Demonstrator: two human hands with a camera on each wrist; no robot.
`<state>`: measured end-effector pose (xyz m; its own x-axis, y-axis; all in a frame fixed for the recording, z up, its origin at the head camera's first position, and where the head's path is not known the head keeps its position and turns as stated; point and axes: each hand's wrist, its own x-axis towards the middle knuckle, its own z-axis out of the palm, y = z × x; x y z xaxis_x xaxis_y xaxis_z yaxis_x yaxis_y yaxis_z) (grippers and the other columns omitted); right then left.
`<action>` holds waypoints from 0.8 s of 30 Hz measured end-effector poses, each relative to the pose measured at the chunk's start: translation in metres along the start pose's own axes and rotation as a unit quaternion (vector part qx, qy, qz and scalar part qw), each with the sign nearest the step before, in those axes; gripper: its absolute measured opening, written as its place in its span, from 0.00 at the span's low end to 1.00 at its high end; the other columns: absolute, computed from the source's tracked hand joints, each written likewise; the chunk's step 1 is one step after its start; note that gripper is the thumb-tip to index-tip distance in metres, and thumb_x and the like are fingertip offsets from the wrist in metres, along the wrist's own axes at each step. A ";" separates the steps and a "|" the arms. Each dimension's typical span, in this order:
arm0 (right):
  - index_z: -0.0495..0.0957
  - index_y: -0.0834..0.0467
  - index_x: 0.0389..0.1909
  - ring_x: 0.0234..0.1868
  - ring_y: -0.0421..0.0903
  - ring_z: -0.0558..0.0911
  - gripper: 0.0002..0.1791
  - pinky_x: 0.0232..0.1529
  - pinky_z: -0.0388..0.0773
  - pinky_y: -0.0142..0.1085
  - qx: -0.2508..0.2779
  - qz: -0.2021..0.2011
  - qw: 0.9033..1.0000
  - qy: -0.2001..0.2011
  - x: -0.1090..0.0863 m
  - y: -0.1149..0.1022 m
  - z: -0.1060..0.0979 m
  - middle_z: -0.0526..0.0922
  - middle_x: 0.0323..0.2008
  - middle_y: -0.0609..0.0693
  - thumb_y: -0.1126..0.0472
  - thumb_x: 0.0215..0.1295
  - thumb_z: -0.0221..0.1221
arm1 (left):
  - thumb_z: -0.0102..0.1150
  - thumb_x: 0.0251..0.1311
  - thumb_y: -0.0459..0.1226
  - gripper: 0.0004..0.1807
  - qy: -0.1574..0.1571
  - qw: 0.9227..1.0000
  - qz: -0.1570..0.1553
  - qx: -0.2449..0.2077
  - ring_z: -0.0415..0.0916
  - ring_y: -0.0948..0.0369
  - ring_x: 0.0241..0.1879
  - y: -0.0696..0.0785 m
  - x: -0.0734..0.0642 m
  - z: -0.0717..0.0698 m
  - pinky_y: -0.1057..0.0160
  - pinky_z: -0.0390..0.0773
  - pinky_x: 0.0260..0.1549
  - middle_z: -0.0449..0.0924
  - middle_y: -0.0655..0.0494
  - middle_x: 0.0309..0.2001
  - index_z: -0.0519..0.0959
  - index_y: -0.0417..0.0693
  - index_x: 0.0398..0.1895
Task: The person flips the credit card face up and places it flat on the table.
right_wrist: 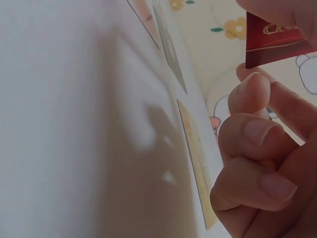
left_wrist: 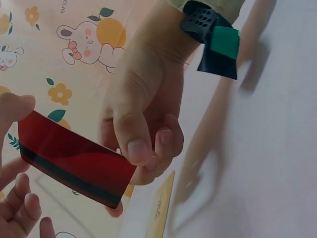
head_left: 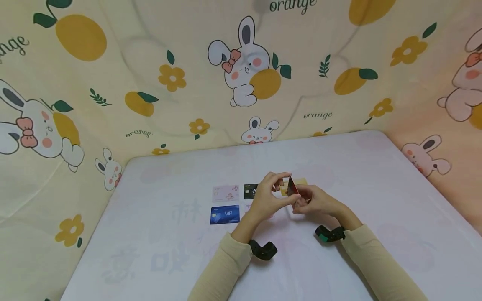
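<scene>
A red card [head_left: 291, 187] is held upright above the table between both hands. My left hand [head_left: 265, 196] pinches one end of it between thumb and fingertips. The opposite end is gripped by my right hand [head_left: 318, 201], its thumb lying on the card's face in the left wrist view. There the red card [left_wrist: 74, 153] shows a side with a dark stripe along its lower edge. Gold lettering marks the other side of the red card [right_wrist: 277, 42] in the right wrist view. Behind the hands lies a gold card [head_left: 301, 182], partly covered.
On the white table [head_left: 169, 242] lie a blue VIP card [head_left: 224, 214], a pale pink card [head_left: 226, 193] and a black card [head_left: 250, 191]. Another pale card [head_left: 248, 205] is mostly hidden by the left hand. A patterned cloth [head_left: 203, 75] rises behind the table.
</scene>
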<state>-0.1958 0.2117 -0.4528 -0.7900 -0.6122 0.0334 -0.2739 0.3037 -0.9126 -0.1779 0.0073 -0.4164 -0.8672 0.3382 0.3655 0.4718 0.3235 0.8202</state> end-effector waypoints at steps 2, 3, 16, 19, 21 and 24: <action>0.73 0.67 0.46 0.29 0.33 0.71 0.22 0.30 0.72 0.28 -0.002 0.001 1.000 -0.001 -0.001 0.002 -0.001 0.76 0.30 0.44 0.69 0.50 0.67 | 0.74 0.47 0.40 0.30 -0.003 1.000 -0.002 0.005 0.65 0.62 0.35 -0.001 -0.001 0.001 0.60 0.74 0.38 0.73 0.43 0.37 0.77 0.46 0.57; 0.73 0.67 0.46 0.29 0.33 0.71 0.21 0.30 0.72 0.28 -0.004 0.001 1.000 -0.001 -0.001 0.003 -0.002 0.75 0.30 0.45 0.69 0.50 0.67 | 0.74 0.47 0.41 0.31 -0.003 1.000 -0.001 0.010 0.65 0.63 0.35 -0.001 -0.002 0.002 0.58 0.75 0.39 0.73 0.42 0.37 0.77 0.46 0.57; 0.69 0.73 0.57 0.26 0.33 0.68 0.32 0.27 0.67 0.28 -0.045 0.003 0.999 0.007 -0.009 0.008 -0.014 0.70 0.24 0.52 0.68 0.50 0.69 | 0.73 0.46 0.45 0.31 -0.004 0.996 0.029 0.085 0.66 0.66 0.32 -0.007 -0.001 0.002 0.78 0.64 0.31 0.77 0.47 0.35 0.78 0.46 0.55; 0.71 0.71 0.55 0.25 0.32 0.68 0.31 0.26 0.68 0.28 -0.062 0.001 0.998 0.011 -0.010 0.008 -0.016 0.71 0.24 0.51 0.67 0.49 0.69 | 0.73 0.46 0.46 0.30 -0.006 0.994 0.032 0.101 0.66 0.66 0.31 -0.007 -0.001 0.001 0.78 0.63 0.30 0.77 0.48 0.35 0.78 0.47 0.55; 0.73 0.69 0.54 0.25 0.32 0.69 0.30 0.26 0.69 0.28 -0.073 0.001 0.997 0.014 -0.011 0.008 -0.018 0.72 0.25 0.49 0.66 0.49 0.70 | 0.73 0.46 0.46 0.30 -0.005 0.993 0.032 0.111 0.66 0.67 0.31 -0.006 -0.001 0.000 0.78 0.63 0.29 0.76 0.50 0.34 0.78 0.48 0.54; 0.74 0.67 0.54 0.25 0.32 0.69 0.30 0.26 0.69 0.28 -0.079 -0.002 0.997 0.017 -0.012 0.007 -0.021 0.72 0.24 0.49 0.66 0.48 0.71 | 0.74 0.45 0.47 0.30 -0.008 0.992 0.028 0.122 0.65 0.67 0.30 -0.005 -0.001 -0.002 0.78 0.61 0.28 0.76 0.50 0.34 0.78 0.50 0.54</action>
<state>-0.2001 0.2363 -0.4515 -0.8064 -0.5891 0.0526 -0.3577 0.4150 -0.8366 -0.1802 0.0034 -0.4196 -0.8367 0.3752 0.3989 0.5456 0.5077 0.6667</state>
